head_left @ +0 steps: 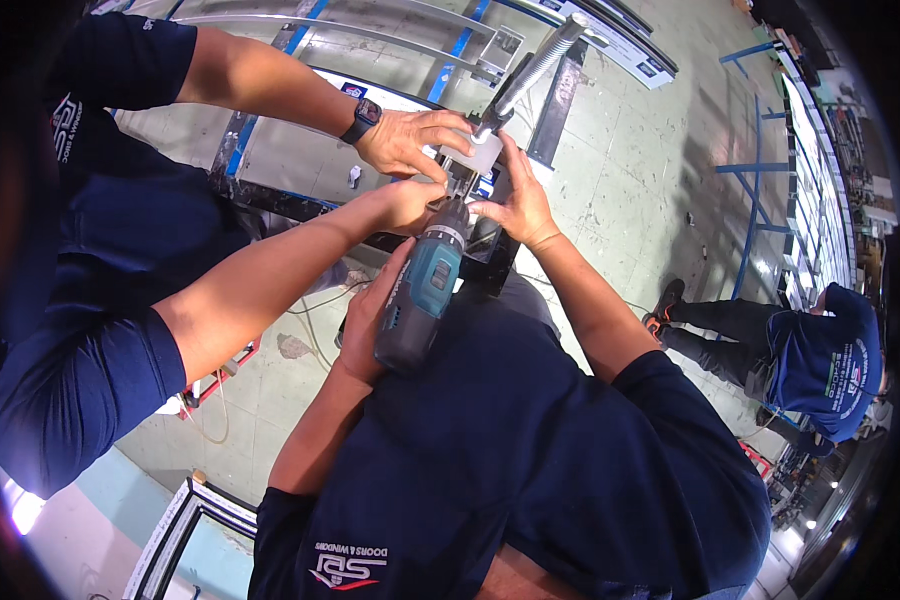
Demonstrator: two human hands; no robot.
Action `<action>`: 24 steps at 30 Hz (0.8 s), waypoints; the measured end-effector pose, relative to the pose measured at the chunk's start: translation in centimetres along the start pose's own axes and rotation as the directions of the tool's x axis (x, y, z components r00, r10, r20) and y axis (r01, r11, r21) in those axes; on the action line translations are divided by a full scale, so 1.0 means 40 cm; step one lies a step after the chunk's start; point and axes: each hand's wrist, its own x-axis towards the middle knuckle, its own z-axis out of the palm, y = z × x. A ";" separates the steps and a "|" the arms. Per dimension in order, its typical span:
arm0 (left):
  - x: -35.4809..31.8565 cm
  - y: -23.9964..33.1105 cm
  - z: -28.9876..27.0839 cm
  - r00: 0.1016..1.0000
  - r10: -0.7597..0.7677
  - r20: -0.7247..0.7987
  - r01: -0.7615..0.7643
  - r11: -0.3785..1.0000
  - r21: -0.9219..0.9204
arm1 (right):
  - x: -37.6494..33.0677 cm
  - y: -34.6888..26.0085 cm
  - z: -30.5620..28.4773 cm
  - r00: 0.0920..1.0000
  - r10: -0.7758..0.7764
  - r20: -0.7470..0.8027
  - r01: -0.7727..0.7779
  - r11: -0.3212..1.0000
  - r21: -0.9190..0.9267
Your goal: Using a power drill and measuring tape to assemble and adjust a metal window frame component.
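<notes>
Beyond the drill (432,285), pale, scuffed floor tiles (620,200) and blue-painted metal bars (458,50). And gripping that rounded teal-and-dark plastic drill with the left hand (365,322), closed snugly along its left side, chuck (455,214) pointing forward. Just ahead of the drill, a smooth whitish block (486,156) beneath a shiny, ridged metal rod (535,82). Spreading the right hand (522,198) to the drill's front right, forefinger against the block, thumb well apart; cannot tell if pinching anything. Left of the drill's tip, a co-worker's two bare hands (400,142), crowding close.
</notes>
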 end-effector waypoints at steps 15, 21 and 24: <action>-0.303 0.096 -0.172 0.999 -0.030 -0.027 0.029 0.999 -0.047 | -0.019 -0.002 0.006 0.976 -0.110 -0.188 0.089 0.989 -0.119; -0.459 0.044 -0.172 0.996 -0.081 -0.045 0.084 0.993 0.077 | -0.119 -0.085 0.062 0.801 0.510 -0.313 -0.208 0.727 0.654; -0.533 0.007 -0.153 0.983 -0.161 -0.092 0.172 0.976 0.136 | -0.158 -0.151 0.108 0.892 0.451 0.038 -0.430 0.817 0.384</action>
